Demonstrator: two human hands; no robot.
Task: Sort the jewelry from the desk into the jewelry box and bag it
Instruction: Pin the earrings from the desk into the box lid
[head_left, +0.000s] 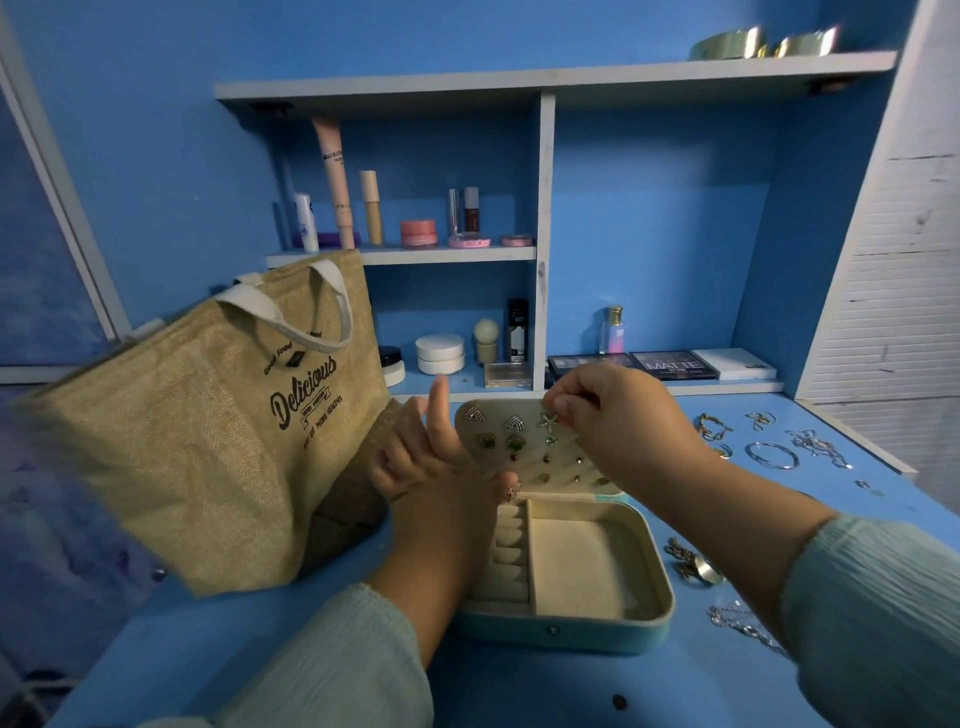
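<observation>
Head view: right hand (618, 415) fingers pinch a star earring (548, 421) at the jewelry box (649, 597) lid's top edge — left hand (436, 457) fingers spread.

One jute tote bag (208, 431) and one open jewelry box (571, 582) stand on the desk. Two triangular earrings (474, 415) sit in the box lid beside one star earring (548, 421). One silver bangle (772, 455) lies on the desk. Two eyeshadow palettes (672, 364) lie at the back, with one perfume bottle (613, 330). Two hands show, left hand (431, 457) and right hand (618, 415).
</observation>
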